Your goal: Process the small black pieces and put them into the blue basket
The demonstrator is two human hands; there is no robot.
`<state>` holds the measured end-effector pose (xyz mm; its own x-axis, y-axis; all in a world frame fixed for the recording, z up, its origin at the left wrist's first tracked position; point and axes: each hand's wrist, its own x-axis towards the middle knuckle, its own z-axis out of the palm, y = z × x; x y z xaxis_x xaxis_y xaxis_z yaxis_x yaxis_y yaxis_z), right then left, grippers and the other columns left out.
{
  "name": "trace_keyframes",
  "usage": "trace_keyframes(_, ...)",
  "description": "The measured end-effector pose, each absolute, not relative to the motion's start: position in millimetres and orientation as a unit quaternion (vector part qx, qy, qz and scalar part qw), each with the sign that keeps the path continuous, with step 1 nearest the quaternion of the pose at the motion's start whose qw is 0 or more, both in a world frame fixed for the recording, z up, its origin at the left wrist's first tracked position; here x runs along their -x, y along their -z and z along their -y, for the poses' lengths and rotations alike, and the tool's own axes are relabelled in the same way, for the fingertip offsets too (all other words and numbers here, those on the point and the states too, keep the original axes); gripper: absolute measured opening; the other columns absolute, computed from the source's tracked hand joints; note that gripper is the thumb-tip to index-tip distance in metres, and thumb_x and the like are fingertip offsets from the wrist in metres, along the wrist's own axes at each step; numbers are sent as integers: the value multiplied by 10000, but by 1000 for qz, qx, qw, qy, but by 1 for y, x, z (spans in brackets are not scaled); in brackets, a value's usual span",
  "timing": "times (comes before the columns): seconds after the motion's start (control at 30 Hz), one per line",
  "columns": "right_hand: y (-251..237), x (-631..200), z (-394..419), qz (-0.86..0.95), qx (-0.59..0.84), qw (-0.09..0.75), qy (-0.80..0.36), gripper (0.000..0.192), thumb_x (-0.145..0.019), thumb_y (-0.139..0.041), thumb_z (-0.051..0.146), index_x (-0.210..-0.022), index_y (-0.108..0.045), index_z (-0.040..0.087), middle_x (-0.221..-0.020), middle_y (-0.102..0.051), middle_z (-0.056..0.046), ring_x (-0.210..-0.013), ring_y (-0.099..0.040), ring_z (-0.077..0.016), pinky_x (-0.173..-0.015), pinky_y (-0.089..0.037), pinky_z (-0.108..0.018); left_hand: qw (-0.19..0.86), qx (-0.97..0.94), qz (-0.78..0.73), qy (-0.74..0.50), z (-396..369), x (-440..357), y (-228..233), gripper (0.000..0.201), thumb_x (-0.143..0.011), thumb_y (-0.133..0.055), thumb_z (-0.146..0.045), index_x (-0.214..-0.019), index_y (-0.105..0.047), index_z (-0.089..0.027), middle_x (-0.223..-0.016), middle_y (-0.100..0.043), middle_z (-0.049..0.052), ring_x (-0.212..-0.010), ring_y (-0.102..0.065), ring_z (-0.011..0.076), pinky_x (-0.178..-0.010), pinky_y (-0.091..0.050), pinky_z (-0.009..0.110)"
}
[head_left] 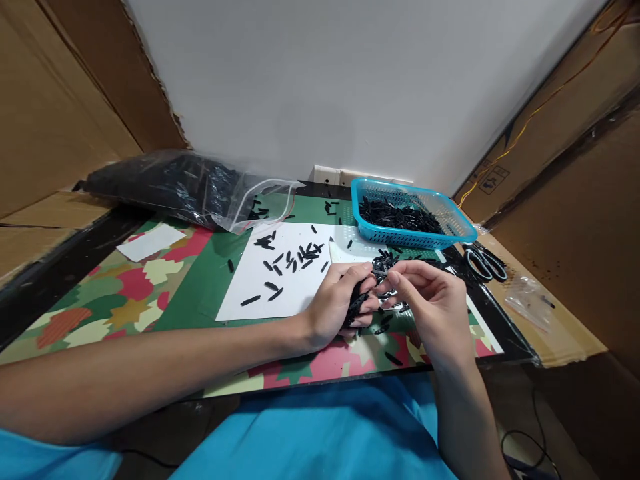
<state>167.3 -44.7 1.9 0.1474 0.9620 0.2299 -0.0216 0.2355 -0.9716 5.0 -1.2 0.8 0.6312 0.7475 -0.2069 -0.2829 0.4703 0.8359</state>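
Note:
My left hand point(340, 300) is curled around a bunch of small black elongated pieces point(356, 303), its thumb and forefinger pinching one end of a thin dark piece point(380, 273). At the other end of that piece, the thumb and forefinger of my right hand point(433, 297) are closed. Beneath both hands lies a heap of similar black pieces, partly hidden by my fingers. More loose black pieces point(300, 257) are scattered over a white sheet point(240, 287) to the left.
Behind my hands stands a blue basket point(415, 237) holding many black pieces. A clear zip bag point(200, 190) filled with black material lies at back left. Scissors point(483, 263) rest at the right edge, near a small plastic bag point(530, 303). Cardboard walls flank the table.

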Motion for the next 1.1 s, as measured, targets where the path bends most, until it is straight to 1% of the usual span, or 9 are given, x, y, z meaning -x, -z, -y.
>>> trace_keyframes(0.23,-2,-166,44,522,463,597,-395,156,-930,-838,335,-903,-788,189,-768,-812,-39,-647,-764,-160,-604,-647,-231,802,-415,-278,-327,2,-5,1,424,-1034,-541,-464,-727,-408,-204,-555,-441,-61,-403,-328,41,-358,-238,106)
trace_keyframes(0.37,-4,-168,45,528,460,594,-396,130,-928,-836,315,-906,-799,192,-757,-808,-33,-647,-762,-162,-603,-651,-234,787,-439,-270,-339,4,-4,3,468,-1018,-604,-530,-738,-411,-208,-569,-456,-66,-416,-353,47,-352,-241,112)
trace_keyframes(0.47,-6,-171,46,541,463,581,-393,113,-934,-827,301,-908,-805,192,-768,-810,-29,-634,-744,-146,-592,-634,-217,778,-454,-260,-347,4,-4,5,509,-986,-655,-588,-743,-410,-213,-563,-457,-73,-410,-357,47,-351,-239,119)
trace_keyframes(0.57,-7,-175,47,571,468,558,-380,100,-950,-806,289,-910,-812,198,-786,-804,-23,-656,-730,-134,-601,-612,-203,766,-470,-255,-356,4,-5,5,541,-949,-704,-613,-733,-413,-210,-556,-468,-71,-407,-373,44,-361,-254,125)
trace_keyframes(0.67,-10,-178,50,598,478,534,-359,89,-943,-805,278,-895,-819,204,-808,-798,-19,-671,-719,-133,-577,-583,-196,751,-490,-251,-363,5,-5,5,541,-938,-723,-615,-731,-434,-208,-558,-479,-65,-410,-395,51,-362,-268,138)
trace_keyframes(0.97,-21,-182,61,645,499,498,-297,75,-938,-790,202,-883,-835,227,-810,-812,9,-642,-734,-132,-594,-594,-206,705,-558,-228,-373,8,-5,6,541,-1003,-664,-594,-711,-442,-196,-570,-488,-53,-474,-400,49,-449,-332,169)
trace_keyframes(1.1,-23,-186,64,670,496,470,-291,73,-976,-757,210,-934,-814,227,-821,-799,11,-661,-739,-136,-611,-589,-213,677,-595,-238,-361,9,-3,6,532,-1035,-613,-586,-711,-458,-194,-593,-506,-44,-487,-433,57,-461,-344,184)
